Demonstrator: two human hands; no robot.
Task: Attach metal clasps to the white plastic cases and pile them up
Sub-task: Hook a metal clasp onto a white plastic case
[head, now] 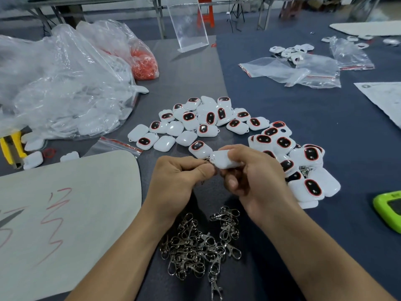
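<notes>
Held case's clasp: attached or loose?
Cannot tell: left hand pinches clasp at the case corner, right hand grips it; fingers hide the joint.

Right hand (256, 177) grips a white case (223, 160), left hand (180, 177) pinches a metal clasp (207, 161) at its corner; loose clasps (199, 246) near, finished pile (303, 168) right, unclasped cases (195, 122) far.

Left hand (178, 178) pinches clasp (207, 162); right hand (251, 177) grips case (223, 160).
</notes>
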